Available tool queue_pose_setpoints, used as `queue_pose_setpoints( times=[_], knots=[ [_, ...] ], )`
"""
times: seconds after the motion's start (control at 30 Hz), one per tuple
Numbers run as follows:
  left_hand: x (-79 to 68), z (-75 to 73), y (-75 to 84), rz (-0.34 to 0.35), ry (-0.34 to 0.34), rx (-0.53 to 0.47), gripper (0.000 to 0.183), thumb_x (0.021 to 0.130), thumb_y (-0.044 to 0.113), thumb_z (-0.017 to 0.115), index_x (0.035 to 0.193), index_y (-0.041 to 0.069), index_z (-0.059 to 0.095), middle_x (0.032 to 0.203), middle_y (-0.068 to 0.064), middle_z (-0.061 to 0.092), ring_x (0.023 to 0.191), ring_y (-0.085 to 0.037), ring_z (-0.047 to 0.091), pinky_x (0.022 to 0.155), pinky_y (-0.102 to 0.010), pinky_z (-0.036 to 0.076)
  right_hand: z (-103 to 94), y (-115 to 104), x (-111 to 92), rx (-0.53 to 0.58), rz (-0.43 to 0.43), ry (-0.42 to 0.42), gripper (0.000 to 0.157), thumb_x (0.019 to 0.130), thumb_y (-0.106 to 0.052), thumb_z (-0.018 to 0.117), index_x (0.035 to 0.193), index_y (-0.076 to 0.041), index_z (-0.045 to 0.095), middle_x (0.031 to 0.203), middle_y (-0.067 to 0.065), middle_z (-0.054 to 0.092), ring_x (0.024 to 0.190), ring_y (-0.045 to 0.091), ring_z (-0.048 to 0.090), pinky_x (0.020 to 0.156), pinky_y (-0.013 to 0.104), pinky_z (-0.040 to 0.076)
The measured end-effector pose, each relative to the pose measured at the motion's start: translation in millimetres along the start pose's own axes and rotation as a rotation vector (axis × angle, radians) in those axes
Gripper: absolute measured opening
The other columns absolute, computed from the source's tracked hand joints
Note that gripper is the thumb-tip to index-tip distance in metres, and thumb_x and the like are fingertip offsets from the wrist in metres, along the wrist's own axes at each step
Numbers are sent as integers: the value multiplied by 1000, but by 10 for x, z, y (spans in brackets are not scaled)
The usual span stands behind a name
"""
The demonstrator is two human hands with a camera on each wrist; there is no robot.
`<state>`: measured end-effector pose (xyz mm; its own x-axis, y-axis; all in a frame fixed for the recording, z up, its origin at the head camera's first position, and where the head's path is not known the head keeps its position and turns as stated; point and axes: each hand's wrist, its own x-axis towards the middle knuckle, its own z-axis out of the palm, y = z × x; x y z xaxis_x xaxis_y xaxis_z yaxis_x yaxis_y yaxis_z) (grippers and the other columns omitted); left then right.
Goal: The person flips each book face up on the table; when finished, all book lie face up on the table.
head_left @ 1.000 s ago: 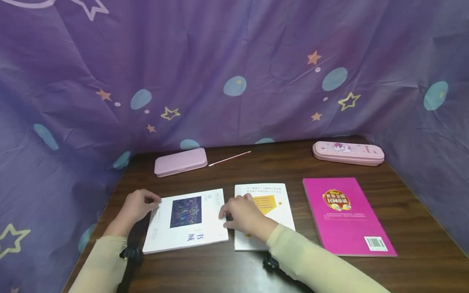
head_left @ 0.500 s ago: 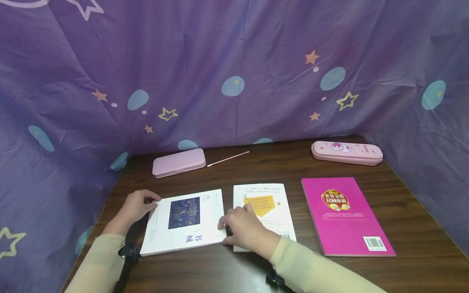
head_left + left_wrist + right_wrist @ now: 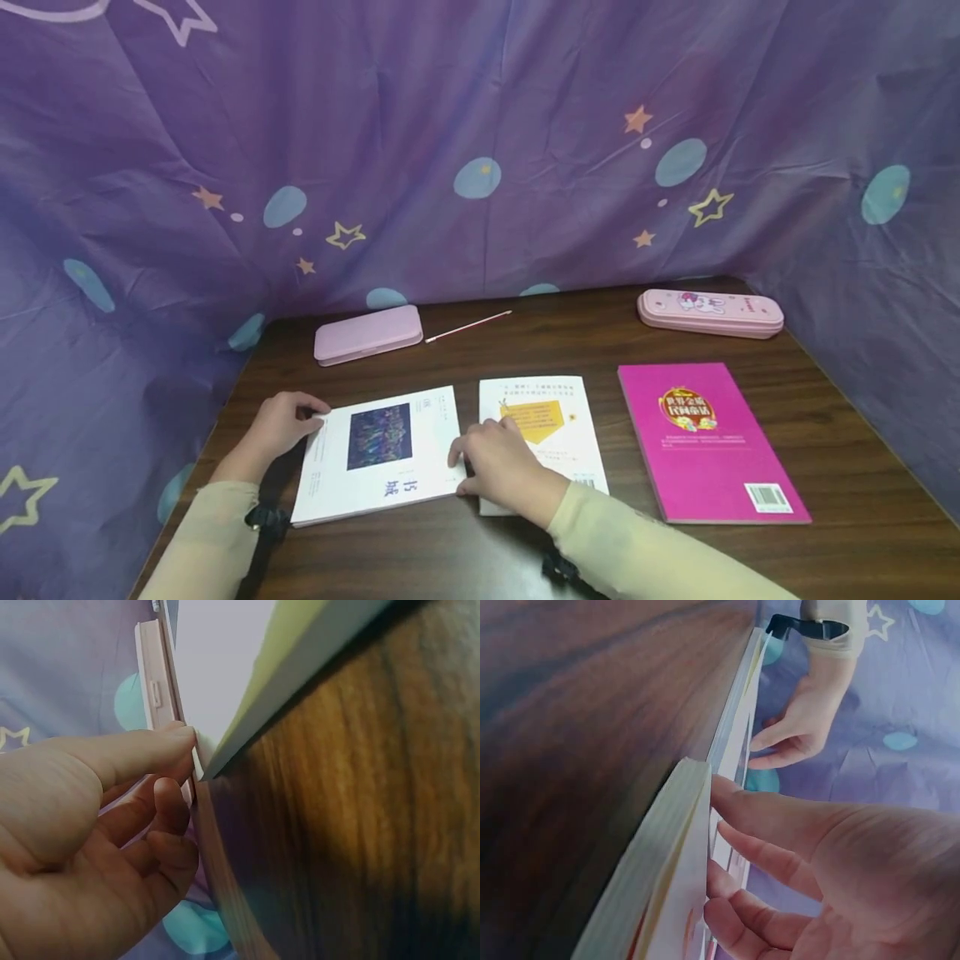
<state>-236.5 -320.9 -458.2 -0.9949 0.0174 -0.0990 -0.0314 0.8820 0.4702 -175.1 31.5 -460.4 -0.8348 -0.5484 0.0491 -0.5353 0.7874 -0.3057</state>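
A white magazine (image 3: 438, 433) with a dark picture on its cover lies on the table. My left hand (image 3: 281, 425) pinches its far left corner; in the left wrist view the thumb (image 3: 161, 746) lies right at that corner, the lower fingers curled. Across from it, my right hand (image 3: 495, 462) holds the magazine's right edge between thumb and index finger. The other right fingers hover over a white book (image 3: 566, 442) with a yellow patch, partly covering it. In the right wrist view this book's page edge (image 3: 649, 832) runs close beside the thumb.
A pink book (image 3: 708, 467) lies to the right. Behind stand a pale pink case (image 3: 367, 333), a thin red-and-white stick (image 3: 468, 326) and a pink pencil case (image 3: 708, 314) with a rabbit. A purple curtain (image 3: 420, 125) closes off the table's back and sides.
The right hand has shifted slightly toward the near end of the magazine's right edge, uncovering more of the yellow patch. The left hand keeps its place at the corner.
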Motion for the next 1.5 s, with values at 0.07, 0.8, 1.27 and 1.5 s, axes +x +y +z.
queue_pose_setpoints(
  times=[0.07, 0.8, 1.27, 1.5],
  knots=[
    [-10, -20, -1, 2, -2, 1, 18, 90, 6, 75, 108, 4, 78, 92, -11, 68, 75, -22, 52, 62, -32, 41, -1, 7, 26, -7, 11, 6, 30, 71, -37, 93, 96, -27, 78, 86, -7, 70, 83, 14, 58, 85, 38, 39],
    [-317, -163, -158, 163, -125, 37, 19, 77, 5, 86, 94, 10, 78, 88, -1, 72, 73, -15, 53, 66, -32, 45, -69, 122, 385, -13, 103, 33, 22, 83, -9, 78, 98, -24, 81, 100, 1, 80, 93, 26, 69, 85, 42, 40],
    [-498, -250, -154, 166, -219, -1, 27, 68, -1, 88, 89, 12, 77, 76, 2, 68, 68, -11, 56, 61, -25, 46, -71, 241, 669, 12, 111, 65, 14, 86, -11, 80, 93, -24, 80, 103, 0, 80, 96, 28, 71, 87, 43, 39],
    [-560, -290, -170, 174, -316, -44, 25, 68, 2, 89, 87, 12, 76, 72, 3, 68, 66, -11, 58, 61, -25, 45, -58, 316, 828, 44, 128, 78, 13, 88, -17, 81, 97, -24, 79, 98, -3, 78, 94, 21, 71, 86, 43, 45]
  ],
)
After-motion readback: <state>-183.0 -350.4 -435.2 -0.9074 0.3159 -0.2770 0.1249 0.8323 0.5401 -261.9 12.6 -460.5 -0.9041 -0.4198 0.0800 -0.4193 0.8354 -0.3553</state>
